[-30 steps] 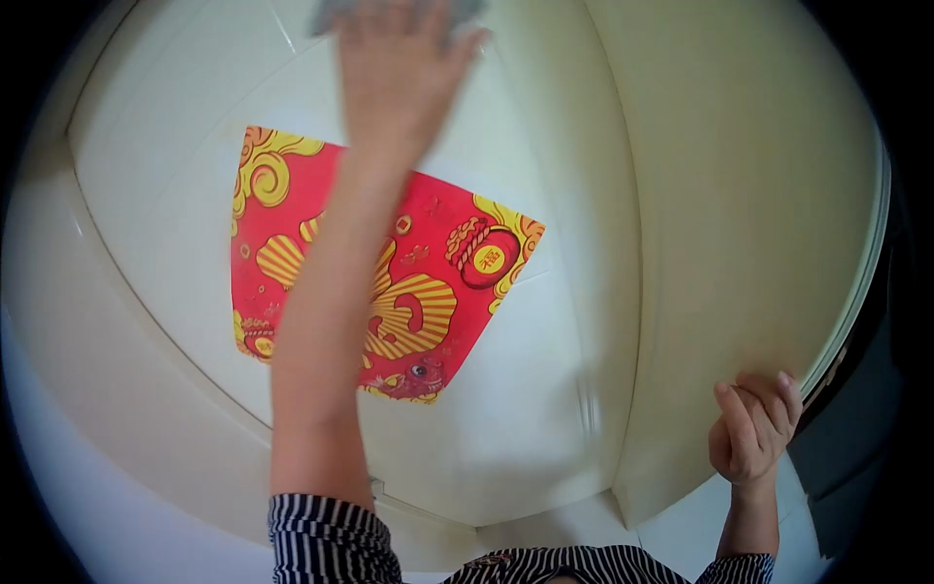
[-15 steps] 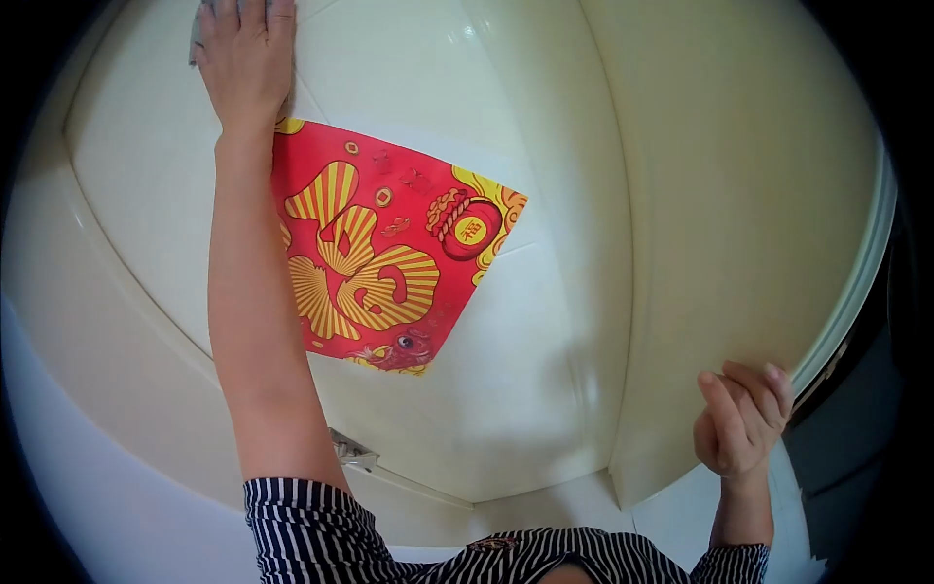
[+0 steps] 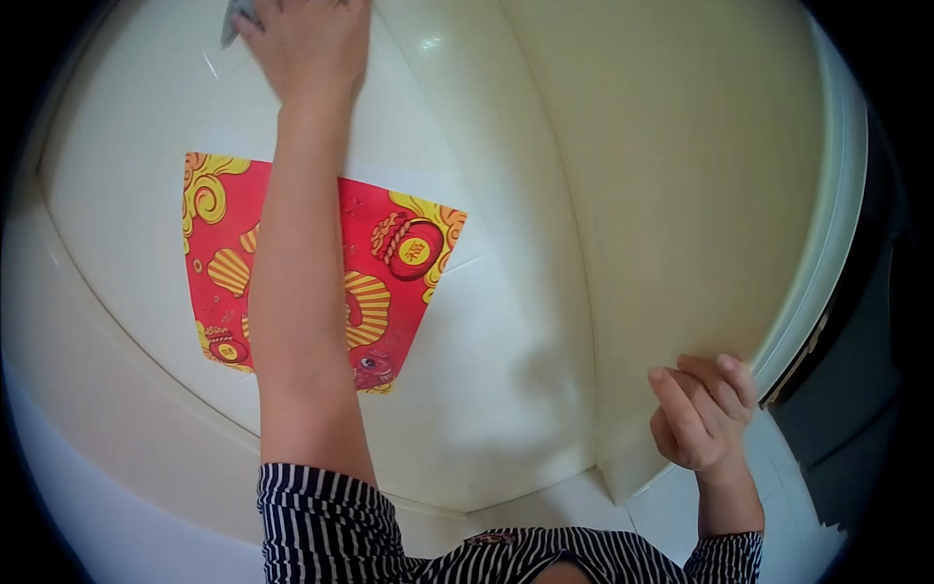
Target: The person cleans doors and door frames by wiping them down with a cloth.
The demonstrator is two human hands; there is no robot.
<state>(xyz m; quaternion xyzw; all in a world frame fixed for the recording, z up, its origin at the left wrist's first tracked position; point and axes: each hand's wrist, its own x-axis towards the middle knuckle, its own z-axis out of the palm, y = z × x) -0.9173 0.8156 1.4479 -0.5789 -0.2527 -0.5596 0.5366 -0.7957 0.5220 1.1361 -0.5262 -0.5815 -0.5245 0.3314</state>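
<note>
At the top of the head view, my left hand [image 3: 316, 49] is pressed against the pale door panel [image 3: 486, 389] over a grey cloth [image 3: 238, 18]. Only part of the cloth shows beside the fingers, and the fingertips run out of view. Below it, my forearm crosses in front of a red and yellow decorative print [image 3: 219, 292] lying flat on the panel and hides its middle. My right hand [image 3: 705, 414] is raised at the lower right, near the panel's outer edge. Its fingers are loosely bent and apart, with nothing seen in them.
A pale side panel [image 3: 671, 195] meets the door along a vertical crease, with a light edge strip [image 3: 846, 195] at the far right. Past that strip is a dark area [image 3: 856, 409]. White floor tiles [image 3: 700, 526] show at the bottom right.
My left hand and the grey cloth have moved right across the panel, and the forearm now covers the print's middle. The view has shifted slightly. My right hand keeps its bent pose.
</note>
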